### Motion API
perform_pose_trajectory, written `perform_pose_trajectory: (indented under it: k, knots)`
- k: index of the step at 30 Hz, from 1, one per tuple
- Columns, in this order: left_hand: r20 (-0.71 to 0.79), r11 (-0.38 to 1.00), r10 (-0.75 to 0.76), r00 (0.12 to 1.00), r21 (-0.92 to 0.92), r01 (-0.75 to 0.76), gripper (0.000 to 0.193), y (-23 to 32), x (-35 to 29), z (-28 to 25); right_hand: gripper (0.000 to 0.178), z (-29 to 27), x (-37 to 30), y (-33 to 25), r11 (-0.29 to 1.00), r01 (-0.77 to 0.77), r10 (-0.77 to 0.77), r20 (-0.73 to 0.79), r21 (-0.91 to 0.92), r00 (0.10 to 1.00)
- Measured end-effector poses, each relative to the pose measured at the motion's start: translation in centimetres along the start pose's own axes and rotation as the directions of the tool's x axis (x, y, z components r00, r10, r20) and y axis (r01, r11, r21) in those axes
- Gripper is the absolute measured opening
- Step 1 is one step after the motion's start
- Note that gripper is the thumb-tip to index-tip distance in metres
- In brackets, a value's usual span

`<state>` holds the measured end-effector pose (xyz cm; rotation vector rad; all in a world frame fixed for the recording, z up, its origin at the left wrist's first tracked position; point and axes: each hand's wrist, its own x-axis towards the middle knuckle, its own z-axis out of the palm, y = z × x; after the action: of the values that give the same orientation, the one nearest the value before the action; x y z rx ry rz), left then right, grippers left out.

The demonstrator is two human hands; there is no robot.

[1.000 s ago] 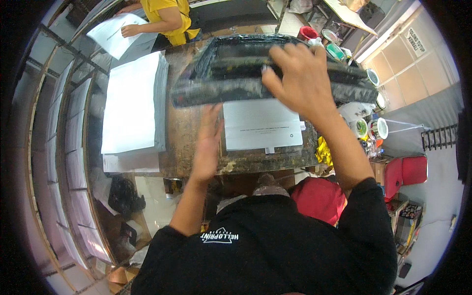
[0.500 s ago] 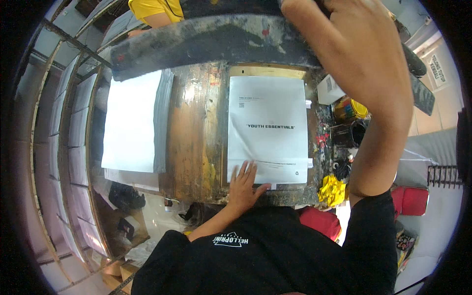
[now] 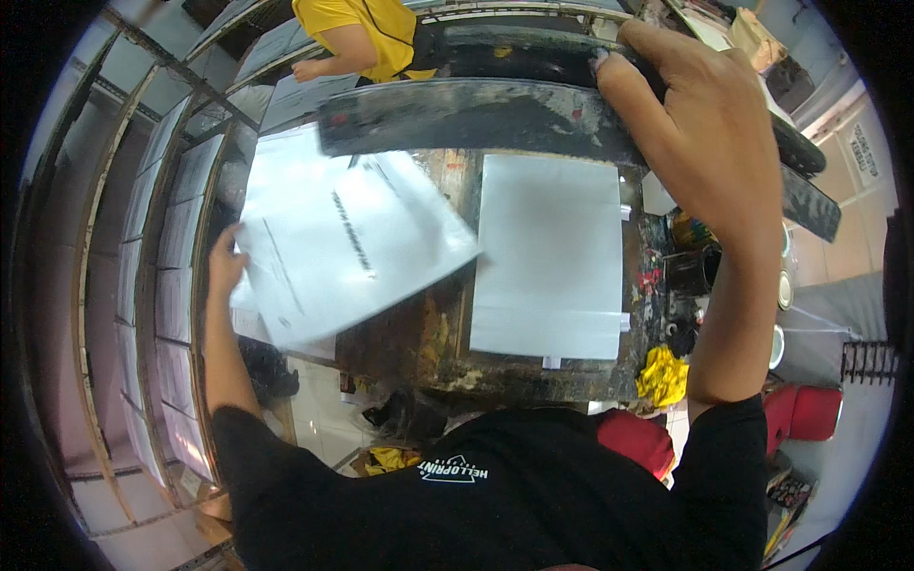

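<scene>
My left hand (image 3: 226, 266) pinches the left edge of a white mailer bag (image 3: 400, 243) with dark print on it. The bag is tilted and slightly blurred, over a stack of white bags (image 3: 284, 152) that it largely covers. To its right, a blank white bag (image 3: 547, 247) lies flat on the work board, with small pale tabs (image 3: 625, 322) along its edges. High on the right, my right hand (image 3: 709, 133) is closed round the raised, ink-stained screen printing frame (image 3: 476, 114), whose fingertips' far side is hidden.
Ink-smeared wooden table (image 3: 419, 338) lies between stack and board. Cans and a black cup (image 3: 693, 271) stand at its right edge, beside a crumpled yellow cloth (image 3: 664, 376). Racks of white bags (image 3: 176, 285) line the left. A person in yellow (image 3: 381, 38) is beyond the frame.
The printed bag has left the board and moved leftward in my left hand, which was resting on its lower edge. A blank bag now shows on the board. My right hand still holds the frame.
</scene>
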<state>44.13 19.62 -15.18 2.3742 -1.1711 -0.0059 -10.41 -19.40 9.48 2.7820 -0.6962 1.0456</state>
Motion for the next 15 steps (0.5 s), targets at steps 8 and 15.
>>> perform_pose_trajectory:
  k: [8,15]
  knots:
    - [0.235,0.288,0.612,0.755,-0.955,0.064,0.102,34.5,-14.4,7.9,0.067,1.8,-10.6,-4.1,0.987,-0.104,0.123,0.155,-0.121,0.98]
    - [0.85,-0.35,0.106,0.515,-0.453,0.82,0.125,32.9,-28.2,22.2,0.04,13.3,-36.0,-6.7,0.972,-0.224,0.121,0.66,0.073,0.741]
